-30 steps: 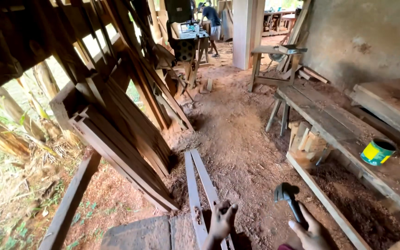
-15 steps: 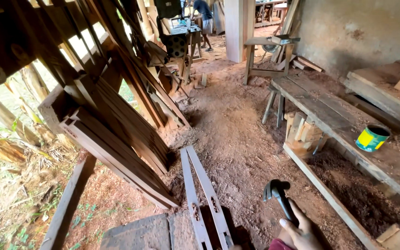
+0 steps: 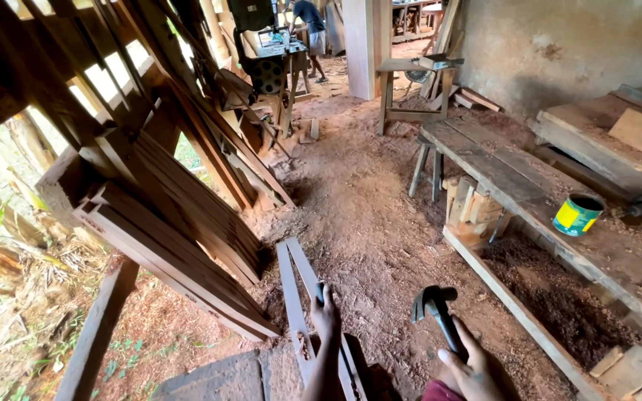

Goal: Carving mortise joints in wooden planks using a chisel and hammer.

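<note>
Both wrists are cut off by the frame's bottom edge. The right hand (image 3: 473, 367) grips a dark claw hammer (image 3: 436, 312); beside it the left hand (image 3: 326, 319) pinches something small, unclear, over the grey wooden frame (image 3: 295, 297)

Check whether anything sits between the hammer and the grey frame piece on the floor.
Nothing visible does. The right hand holds the hammer up over bare sawdust floor, beside the grey frame piece. The left hand already rests on that piece.
</note>
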